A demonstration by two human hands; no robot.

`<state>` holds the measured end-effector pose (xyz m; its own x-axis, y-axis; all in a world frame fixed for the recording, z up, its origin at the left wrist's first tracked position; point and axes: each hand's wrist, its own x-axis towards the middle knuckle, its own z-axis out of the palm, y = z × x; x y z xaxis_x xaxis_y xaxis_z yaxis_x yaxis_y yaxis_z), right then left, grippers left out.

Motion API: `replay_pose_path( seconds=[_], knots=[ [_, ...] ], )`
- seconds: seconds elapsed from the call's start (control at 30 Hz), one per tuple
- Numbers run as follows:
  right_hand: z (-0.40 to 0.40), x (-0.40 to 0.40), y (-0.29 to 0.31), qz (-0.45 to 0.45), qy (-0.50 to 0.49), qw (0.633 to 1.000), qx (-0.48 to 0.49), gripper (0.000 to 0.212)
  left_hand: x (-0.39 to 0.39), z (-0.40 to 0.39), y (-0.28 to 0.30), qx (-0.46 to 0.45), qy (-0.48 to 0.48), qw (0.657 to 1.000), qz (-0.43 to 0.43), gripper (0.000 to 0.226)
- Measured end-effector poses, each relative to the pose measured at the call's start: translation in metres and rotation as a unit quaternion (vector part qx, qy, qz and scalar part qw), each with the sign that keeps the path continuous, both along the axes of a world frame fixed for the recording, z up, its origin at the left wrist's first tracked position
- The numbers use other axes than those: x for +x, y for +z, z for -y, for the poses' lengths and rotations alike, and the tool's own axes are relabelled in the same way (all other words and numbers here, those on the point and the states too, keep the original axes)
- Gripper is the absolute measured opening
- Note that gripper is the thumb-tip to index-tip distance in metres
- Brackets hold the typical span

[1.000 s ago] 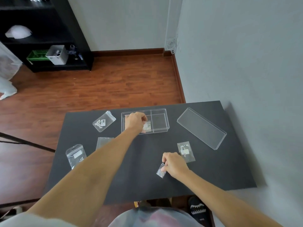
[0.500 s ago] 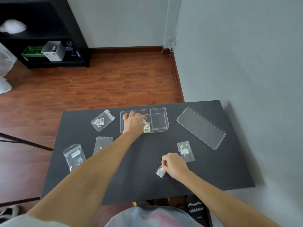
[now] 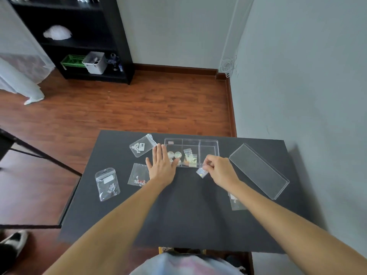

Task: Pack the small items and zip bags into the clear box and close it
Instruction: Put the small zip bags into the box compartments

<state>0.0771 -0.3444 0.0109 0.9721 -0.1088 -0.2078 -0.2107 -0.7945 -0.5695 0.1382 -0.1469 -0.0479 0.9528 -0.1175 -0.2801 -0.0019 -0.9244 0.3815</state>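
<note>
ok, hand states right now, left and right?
Left hand: open, fingers spread flat, holding nothing, at the left end of the clear box.
Right hand: closed, pinching a small zip bag at the box's near edge.

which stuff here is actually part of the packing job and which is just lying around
Part of the job:
clear box
lid
small bag pinched in the right hand
zip bags on the table
left hand, open and flat

Just lying about:
black shelf
green basket
white bin
</note>
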Motion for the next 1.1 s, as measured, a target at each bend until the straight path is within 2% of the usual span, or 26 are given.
replay_pose_path(
  seconds=[0.2,0.4,0.53,0.8,1.1],
  knots=[
    [-0.011,0.054,0.008,0.041,0.009,0.999,-0.031,0.010,-0.001,0.003,0.000,0.045,0.001,0.998,-0.048,0.071],
    [-0.026,0.077,-0.014,0.010,0.034,0.996,-0.081,0.014,-0.002,0.004,0.000,0.071,-0.005,0.996,-0.054,0.070],
    [-0.031,0.076,-0.030,-0.033,0.071,0.986,-0.148,0.020,-0.002,0.006,-0.001,0.071,-0.004,0.996,-0.055,0.070],
    [-0.029,0.076,-0.040,-0.018,0.106,0.958,-0.266,0.020,-0.001,0.006,-0.001,0.079,-0.006,0.995,-0.058,0.069],
    [-0.021,0.068,-0.044,0.010,0.119,0.961,-0.250,0.028,0.000,0.006,0.005,0.084,-0.009,0.994,-0.068,0.070]
  ],
)
